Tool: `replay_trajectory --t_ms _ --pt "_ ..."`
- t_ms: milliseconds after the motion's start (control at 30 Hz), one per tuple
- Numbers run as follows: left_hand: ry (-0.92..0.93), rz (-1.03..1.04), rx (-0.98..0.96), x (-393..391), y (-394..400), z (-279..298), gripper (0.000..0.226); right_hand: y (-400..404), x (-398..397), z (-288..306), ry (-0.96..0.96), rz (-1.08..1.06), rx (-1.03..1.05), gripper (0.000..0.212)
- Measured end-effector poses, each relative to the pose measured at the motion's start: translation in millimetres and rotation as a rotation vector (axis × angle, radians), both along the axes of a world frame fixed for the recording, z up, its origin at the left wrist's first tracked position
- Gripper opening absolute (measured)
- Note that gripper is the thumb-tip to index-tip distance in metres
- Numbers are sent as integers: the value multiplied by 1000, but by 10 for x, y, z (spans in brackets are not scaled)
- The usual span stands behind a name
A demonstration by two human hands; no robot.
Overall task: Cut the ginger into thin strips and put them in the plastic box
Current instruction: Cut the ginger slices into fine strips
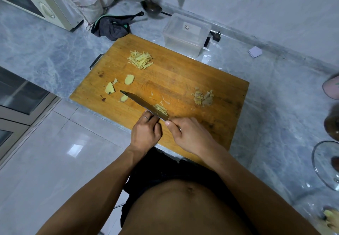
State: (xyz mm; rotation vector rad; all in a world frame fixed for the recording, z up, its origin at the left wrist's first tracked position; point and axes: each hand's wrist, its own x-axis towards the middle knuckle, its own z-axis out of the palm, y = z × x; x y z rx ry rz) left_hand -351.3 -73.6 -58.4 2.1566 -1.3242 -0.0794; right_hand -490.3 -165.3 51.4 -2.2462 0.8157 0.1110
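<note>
The knife (142, 104) is held in the right hand (190, 135), whose grip is closed around the handle, with the thumb laid forward near the heel of the blade, presumably for control of fine cuts. The blade is angled away toward the far left across the wooden cutting board (183, 80). The left hand (146, 133) is set just beside the blade with its fingers curled under; a stack of ginger appears to be pinned beneath the fingertips, though the piece itself is hidden, so the grip is judged to be closed on it rather than seen to be. Knuckles are kept forward as a guide, it seems.

Fresh strips (161, 109) lie against the far side of the blade. A larger pile of cut strips (140, 61) has been gathered at the far side of the board, near the plastic box (186, 34), probably for an easy transfer. The box stands on the tabletop (45, 54) just beyond the board and looks empty. Uncut ginger slices (110, 88) wait at the left, and the peelings (203, 98) are kept apart at the right. Slicing is judged to be only partly finished.
</note>
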Motion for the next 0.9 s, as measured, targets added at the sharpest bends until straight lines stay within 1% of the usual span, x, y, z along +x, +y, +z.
replay_trajectory --t_ms 100,233,300,367,433,500,600,700,900 --pt "16 6 22 7 2 -14 28 24 54 -23 6 -24 22 37" --pt "8 18 28 2 14 8 25 79 119 -32 84 1 25 47" --pt "2 23 11 -6 8 17 20 76 106 -43 55 -10 16 45" --pt "6 6 0 -19 8 19 17 46 67 -50 -3 -31 18 38" --pt "0 4 -14 -15 11 31 18 22 27 -41 -7 -28 2 35" --pt "-11 1 -32 -12 6 32 15 7 -24 -23 -2 -21 -7 37" --pt "-11 -23 -24 -10 4 6 22 -17 -80 -20 -9 -32 5 46" --pt "8 -16 -4 4 10 -19 28 -24 -85 -37 -7 -31 7 48" --pt "-26 -9 -27 -4 -11 28 15 -16 -45 -56 -15 -44 27 46"
